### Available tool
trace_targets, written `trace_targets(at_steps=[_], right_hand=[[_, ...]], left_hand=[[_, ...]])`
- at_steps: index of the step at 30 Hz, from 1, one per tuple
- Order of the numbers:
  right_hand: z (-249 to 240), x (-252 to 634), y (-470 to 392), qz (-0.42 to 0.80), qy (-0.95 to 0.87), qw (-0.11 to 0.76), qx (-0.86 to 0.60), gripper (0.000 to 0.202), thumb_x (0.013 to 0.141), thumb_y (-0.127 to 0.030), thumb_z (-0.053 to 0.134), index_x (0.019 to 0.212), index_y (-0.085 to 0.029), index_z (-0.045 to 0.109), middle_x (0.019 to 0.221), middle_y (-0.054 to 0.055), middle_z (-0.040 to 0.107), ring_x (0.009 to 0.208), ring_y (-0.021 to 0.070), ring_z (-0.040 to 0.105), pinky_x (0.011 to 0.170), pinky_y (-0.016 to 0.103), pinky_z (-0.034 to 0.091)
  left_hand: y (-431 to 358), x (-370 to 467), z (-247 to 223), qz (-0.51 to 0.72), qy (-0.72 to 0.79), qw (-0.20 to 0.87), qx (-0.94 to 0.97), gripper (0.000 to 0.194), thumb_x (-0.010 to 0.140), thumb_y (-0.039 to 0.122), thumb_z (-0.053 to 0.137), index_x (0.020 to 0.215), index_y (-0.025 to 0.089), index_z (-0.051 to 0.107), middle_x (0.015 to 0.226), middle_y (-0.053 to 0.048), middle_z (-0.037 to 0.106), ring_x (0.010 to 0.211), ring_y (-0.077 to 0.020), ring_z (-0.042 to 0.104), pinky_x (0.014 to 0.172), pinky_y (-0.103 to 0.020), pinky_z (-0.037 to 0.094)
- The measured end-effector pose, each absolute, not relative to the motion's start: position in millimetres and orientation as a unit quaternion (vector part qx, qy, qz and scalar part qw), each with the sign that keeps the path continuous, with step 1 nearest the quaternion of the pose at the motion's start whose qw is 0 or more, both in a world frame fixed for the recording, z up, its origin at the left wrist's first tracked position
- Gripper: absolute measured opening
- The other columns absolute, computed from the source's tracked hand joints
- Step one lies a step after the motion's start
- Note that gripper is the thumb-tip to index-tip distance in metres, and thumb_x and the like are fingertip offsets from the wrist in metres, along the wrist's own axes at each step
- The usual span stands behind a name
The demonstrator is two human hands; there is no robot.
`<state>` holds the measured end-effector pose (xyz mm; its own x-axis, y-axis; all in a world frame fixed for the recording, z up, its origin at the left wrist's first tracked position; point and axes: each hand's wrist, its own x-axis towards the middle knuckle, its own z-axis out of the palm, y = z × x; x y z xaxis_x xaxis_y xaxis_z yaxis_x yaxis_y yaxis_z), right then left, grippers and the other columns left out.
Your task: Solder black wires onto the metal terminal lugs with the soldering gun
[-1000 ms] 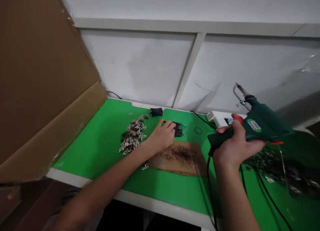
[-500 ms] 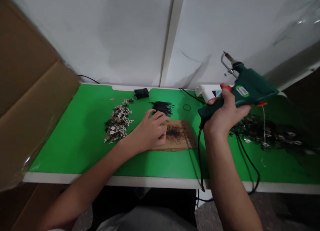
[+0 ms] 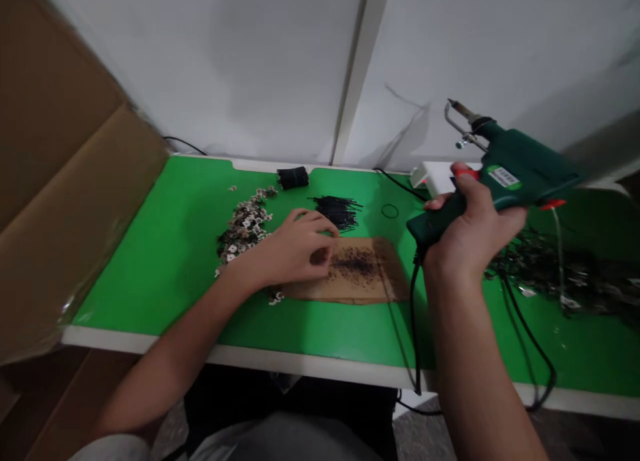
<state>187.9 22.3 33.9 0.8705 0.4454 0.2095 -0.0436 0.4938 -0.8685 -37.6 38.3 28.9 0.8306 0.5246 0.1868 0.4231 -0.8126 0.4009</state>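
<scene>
My right hand (image 3: 473, 224) grips a dark green soldering gun (image 3: 530, 168) with a red trigger, raised above the table's right side. Its metal tip points up and to the left, and solder wire (image 3: 559, 248) hangs from its rear. My left hand (image 3: 300, 248) is over the left part of a brown cardboard piece (image 3: 390, 288) covered with dark specks. Its thumb and a finger curl toward each other; whatever is between them is hidden. Just beyond lie loose black wires (image 3: 337, 212). A pile of small metal terminals (image 3: 245, 222) is left of that hand, with a few terminals (image 3: 276, 298) below its wrist.
A bundle of black wires (image 3: 293, 177) and a thin dark ring (image 3: 389, 211) lie toward the back. A white power strip (image 3: 440, 174) stands behind my right hand. Wired terminals (image 3: 565, 274) are heaped at right. The gun's black cord (image 3: 413, 328) drops over the front edge.
My left hand has changed pose over the cardboard, with more of the specks uncovered. The soldering gun stays in my right hand. The whole view has shifted slightly.
</scene>
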Motion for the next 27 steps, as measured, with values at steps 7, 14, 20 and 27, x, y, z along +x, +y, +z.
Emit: trace_targets(at_steps=[7, 14, 20, 27], right_hand=[[41.0, 188.2, 21.3, 0.15, -0.19, 0.835, -0.493, 0.033, 0.051, -0.024, 0.069, 0.074, -0.025, 0.046, 0.077, -0.004, 0.071, 0.042, 0.0082, 0.049, 0.034, 0.021, 0.037], [42.9, 177.9, 17.4, 0.168, -0.218, 0.823, -0.496, 0.019, 0.056, -0.02, 0.069, 0.07, -0.022, 0.056, 0.076, 0.0, 0.07, 0.041, 0.0081, 0.049, 0.036, 0.02, 0.037], [42.0, 174.3, 18.5, 0.174, -0.216, 0.823, -0.495, 0.024, 0.056, -0.023, 0.072, 0.07, -0.022, 0.053, 0.077, -0.001, 0.071, 0.04, 0.0078, 0.049, 0.035, 0.02, 0.037], [39.3, 176.4, 15.6, 0.185, -0.215, 0.819, -0.5, 0.027, 0.06, -0.027, 0.072, 0.081, -0.02, 0.056, 0.083, -0.001, 0.072, 0.042, 0.0068, 0.05, 0.038, 0.021, 0.038]], left_hand=[[66.9, -102.6, 65.2, 0.248, 0.432, 0.245, 0.832, 0.01, 0.087, 0.025, 0.061, 0.086, 0.018, 0.068, 0.09, -0.002, 0.074, 0.085, -0.0165, 0.067, 0.078, -0.027, 0.05], [73.1, -112.9, 43.6, 0.016, 0.451, 0.237, 0.86, 0.013, 0.082, 0.017, 0.066, 0.09, 0.02, 0.076, 0.078, 0.001, 0.075, 0.068, -0.0133, 0.066, 0.06, -0.022, 0.042], [67.2, -99.3, 42.3, 0.0, 0.453, 0.193, 0.87, 0.019, 0.081, 0.01, 0.063, 0.085, 0.021, 0.077, 0.086, 0.0, 0.078, 0.078, -0.017, 0.07, 0.069, -0.025, 0.045], [65.4, -98.3, 40.3, 0.009, 0.435, 0.208, 0.876, 0.016, 0.084, 0.016, 0.061, 0.082, 0.021, 0.077, 0.083, -0.001, 0.077, 0.074, -0.018, 0.067, 0.067, -0.027, 0.043]])
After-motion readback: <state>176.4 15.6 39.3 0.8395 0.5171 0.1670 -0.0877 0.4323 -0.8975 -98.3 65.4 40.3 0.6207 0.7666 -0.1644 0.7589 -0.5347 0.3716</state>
